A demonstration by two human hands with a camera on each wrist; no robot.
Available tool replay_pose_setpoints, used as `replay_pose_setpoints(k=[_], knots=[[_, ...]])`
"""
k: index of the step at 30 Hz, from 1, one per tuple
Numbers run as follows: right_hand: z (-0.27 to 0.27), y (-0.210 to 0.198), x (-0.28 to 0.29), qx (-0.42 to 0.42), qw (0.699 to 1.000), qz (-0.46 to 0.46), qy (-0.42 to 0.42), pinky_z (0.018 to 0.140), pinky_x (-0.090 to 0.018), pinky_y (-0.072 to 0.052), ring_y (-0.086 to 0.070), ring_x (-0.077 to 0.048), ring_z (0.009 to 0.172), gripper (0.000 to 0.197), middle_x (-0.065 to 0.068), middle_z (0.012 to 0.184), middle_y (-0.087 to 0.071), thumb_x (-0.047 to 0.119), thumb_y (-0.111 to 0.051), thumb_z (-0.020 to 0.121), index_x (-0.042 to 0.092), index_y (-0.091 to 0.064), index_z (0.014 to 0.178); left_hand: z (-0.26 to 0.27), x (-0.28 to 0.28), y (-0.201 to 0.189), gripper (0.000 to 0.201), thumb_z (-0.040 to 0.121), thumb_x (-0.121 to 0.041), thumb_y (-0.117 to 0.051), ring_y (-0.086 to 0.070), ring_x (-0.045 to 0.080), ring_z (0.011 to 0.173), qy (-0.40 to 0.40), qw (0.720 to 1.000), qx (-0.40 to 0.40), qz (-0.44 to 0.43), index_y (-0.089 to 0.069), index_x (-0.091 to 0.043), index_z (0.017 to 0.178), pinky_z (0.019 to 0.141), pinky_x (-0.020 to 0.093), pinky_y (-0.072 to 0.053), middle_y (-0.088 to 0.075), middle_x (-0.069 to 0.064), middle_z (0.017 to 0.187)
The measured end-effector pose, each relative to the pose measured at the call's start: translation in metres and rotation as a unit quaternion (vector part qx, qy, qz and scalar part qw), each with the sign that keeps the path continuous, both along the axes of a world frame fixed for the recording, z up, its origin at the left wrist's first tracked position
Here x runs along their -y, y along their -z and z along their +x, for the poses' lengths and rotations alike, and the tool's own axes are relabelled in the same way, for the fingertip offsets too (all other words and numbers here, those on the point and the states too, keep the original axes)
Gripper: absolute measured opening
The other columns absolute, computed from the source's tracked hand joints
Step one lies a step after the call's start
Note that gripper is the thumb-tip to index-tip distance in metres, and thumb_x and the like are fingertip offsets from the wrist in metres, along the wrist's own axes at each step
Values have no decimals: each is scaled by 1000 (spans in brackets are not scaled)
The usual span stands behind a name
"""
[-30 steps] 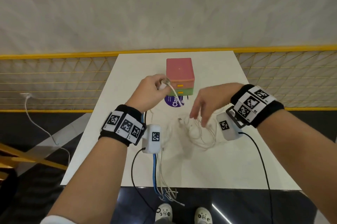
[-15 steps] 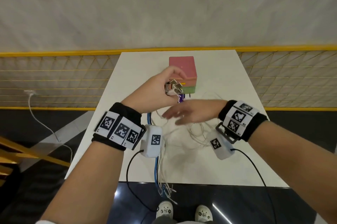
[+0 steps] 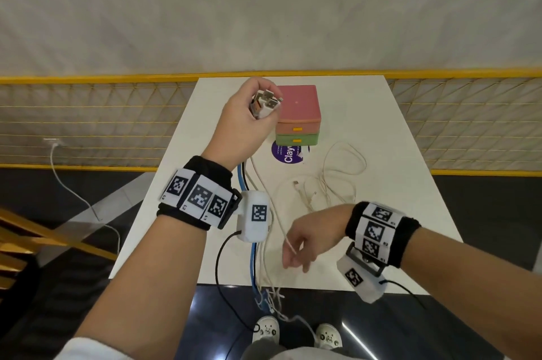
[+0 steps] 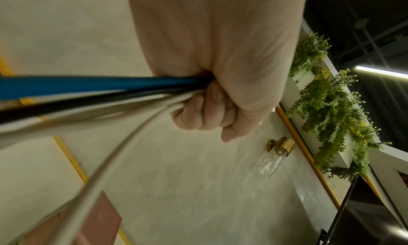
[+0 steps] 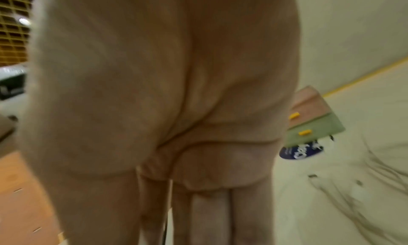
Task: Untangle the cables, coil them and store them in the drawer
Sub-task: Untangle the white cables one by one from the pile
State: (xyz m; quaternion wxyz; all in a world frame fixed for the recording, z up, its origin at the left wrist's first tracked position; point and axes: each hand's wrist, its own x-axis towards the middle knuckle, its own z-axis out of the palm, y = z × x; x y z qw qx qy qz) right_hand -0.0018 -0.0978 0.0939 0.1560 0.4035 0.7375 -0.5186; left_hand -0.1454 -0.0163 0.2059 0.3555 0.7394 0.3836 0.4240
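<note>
My left hand [image 3: 258, 113] is raised beside the drawer box and grips a bundle of cable plugs [image 3: 265, 101]. From the fist a blue cable [image 3: 242, 180] and several white cables [image 3: 264, 260] hang down past my wrist and over the table's front edge; the left wrist view shows the same cables [image 4: 99, 95] leaving the left hand [image 4: 209, 109]. My right hand [image 3: 293, 254] is low near the front edge and pinches one white cable [image 3: 281, 227] of that bundle. A loose white cable tangle [image 3: 331, 183] lies on the table. The pink and green drawer box [image 3: 297, 113] is shut.
A purple round sticker [image 3: 289, 152] lies before the drawer box on the white table [image 3: 396, 169]. Yellow mesh railing [image 3: 88, 119] runs behind and beside the table. My shoes [image 3: 265, 330] stand below the front edge, where the cable ends dangle.
My left hand rose up and back with the plug bundle. My right hand left the tangle, swept left, then came down toward the front edge onto a white cable.
</note>
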Motion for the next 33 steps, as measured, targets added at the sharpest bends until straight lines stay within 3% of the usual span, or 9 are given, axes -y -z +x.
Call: replay_pose_setpoints(k=[4, 8, 12, 15, 22, 24, 27, 31, 33], knots=[[14, 24, -5, 24, 993, 73, 93, 89, -26, -45, -58, -10, 98, 37, 5, 117, -60, 21, -67, 85, 21, -59, 122, 2, 1, 3, 13, 91, -9, -63, -40, 11, 62, 29, 999, -13, -18, -61, -18, 101, 58, 19, -40, -57, -21, 79], [28, 38, -21, 52, 976, 145, 151, 91, -29, -47, -56, -19, 112, 52, -3, 127, -54, -9, -46, 83, 17, -53, 128, 8, 4, 8, 8, 94, -17, -64, -42, 9, 63, 56, 998, -30, -22, -61, -20, 101, 57, 17, -39, -59, -17, 89], [18, 49, -40, 57, 947, 244, 201, 94, -23, -39, -53, -20, 115, 41, -5, 125, -57, -6, -44, 86, 14, -60, 118, 15, 10, 15, 2, 95, -19, -63, -47, -6, 53, 67, 996, -5, -53, -61, -19, 96, 53, 11, -36, -57, -19, 76], [0, 58, -51, 73, 947, 265, 169, 100, -30, -36, -50, -23, 118, 40, -7, 127, -53, -4, -45, 87, 14, -57, 120, 18, 14, 20, 2, 96, -21, -63, -48, -7, 52, 76, 995, 1, -70, -61, -20, 94, 54, 14, -35, -56, -21, 71], [-27, 101, -57, 164, 946, 268, 82, 85, -37, -44, -56, -32, 106, 20, -12, 119, -55, 29, -40, 94, 15, -51, 102, 11, 15, 28, 11, 97, -21, -60, -44, -2, 49, 62, 991, 36, -117, -61, -11, 94, 56, 23, -32, -52, -21, 56], [-26, 110, -56, 151, 937, 304, 80, 79, -35, -40, -55, -27, 96, 10, -12, 109, -53, 23, -37, 96, 16, -42, 92, 6, 15, 29, 10, 98, -19, -59, -43, 1, 47, 57, 989, 46, -128, -60, -10, 93, 52, 20, -34, -52, -17, 57], [-24, 105, -50, 114, 934, 321, 109, 77, -37, -36, -48, -25, 92, 9, -12, 101, -44, 8, -37, 97, 12, -46, 96, -2, 14, 30, 14, 99, -21, -57, -41, 11, 45, 44, 989, 53, -134, -59, -9, 93, 47, 18, -36, -51, 11, 62], [-12, 108, -54, 36, 937, 308, 162, 70, -36, -40, -46, -23, 78, 27, -2, 87, -43, -8, -42, 83, 19, -41, 86, -7, 14, 33, 16, 100, -21, -55, -38, 12, 43, 32, 988, 65, -139, -60, -9, 90, 45, 20, -34, -43, 2, 50], [-5, 113, -55, 44, 941, 299, 150, 75, -34, -42, -47, -20, 83, 36, -2, 94, -47, -13, -41, 80, 16, -49, 100, -7, 13, 36, 16, 99, -21, -56, -35, 12, 45, 21, 986, 76, -147, -60, -8, 89, 44, 20, -31, -40, -4, 51]])
